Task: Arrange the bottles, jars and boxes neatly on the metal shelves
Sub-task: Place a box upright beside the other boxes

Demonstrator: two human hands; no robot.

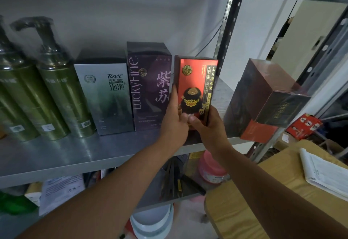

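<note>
My left hand and right hand both grip the red box low down. The left fingers lie up its left edge, the right fingers curl round its right edge, and both thumbs press on its front. The box stands upright on the metal shelf, though my hands hide its base, so I cannot tell if it rests fully.

Against my left fingers the purple box stands just beside the red one, leaving almost no gap. Beyond my right fingers is a bare strip of shelf, then the dark wrapped boxes, tilted and jutting over the front edge. Behind that strip rises the upright post.

Farther left of the purple box stand a grey box, touching it, and then green pump bottles, close together in a row. In front of this row the shelf is bare up to its front edge.

Below my wrists, on the lower level, sit a pink tub and some loose papers. Under my right forearm is a wooden table with a notepad.
</note>
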